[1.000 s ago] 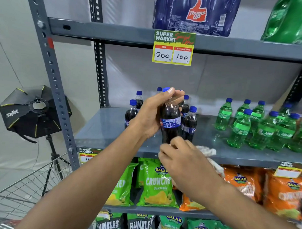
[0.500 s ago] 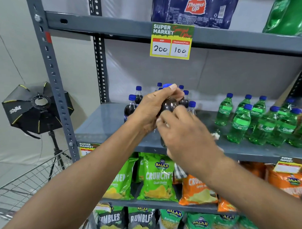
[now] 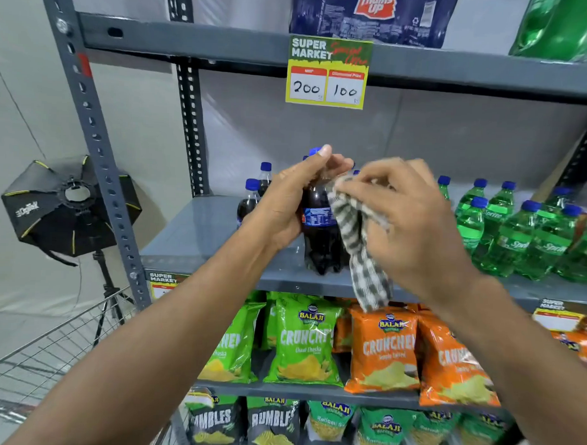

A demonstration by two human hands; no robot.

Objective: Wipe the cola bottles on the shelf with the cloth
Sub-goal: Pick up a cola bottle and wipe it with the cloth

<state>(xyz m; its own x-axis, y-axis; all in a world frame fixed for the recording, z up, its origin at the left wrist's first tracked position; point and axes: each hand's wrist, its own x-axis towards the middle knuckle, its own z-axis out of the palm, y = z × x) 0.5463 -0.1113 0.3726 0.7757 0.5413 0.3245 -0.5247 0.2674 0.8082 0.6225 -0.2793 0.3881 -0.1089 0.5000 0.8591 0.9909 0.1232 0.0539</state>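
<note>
The left hand (image 3: 288, 202) is closed around the neck and upper body of one cola bottle (image 3: 320, 230). The thumb lies against the blue cap; the fingers wrap the shoulder from the left and rear. The bottle stands upright, with its base at the front edge of the grey shelf (image 3: 198, 239); whether the base rests on the shelf surface or is raised slightly cannot be determined.

The right hand (image 3: 408, 223) is closed on a grey-and-white checked cloth (image 3: 359, 244), gripping it by the upper end. The fingertips press the cloth against the right side of the bottle, at shoulder and label height. The free end of the cloth hangs down past the shelf edge, in front of the orange chip bags (image 3: 382, 352) on the tier below.

Position of the bottle relative to the hands: between both, in contact with the left palm on one side and the cloth-covered right fingertips on the other.

More cola bottles (image 3: 251, 201) stand behind and left of the left hand. Green Sprite bottles (image 3: 514, 236) stand grouped on the same shelf, right of the right hand.
</note>
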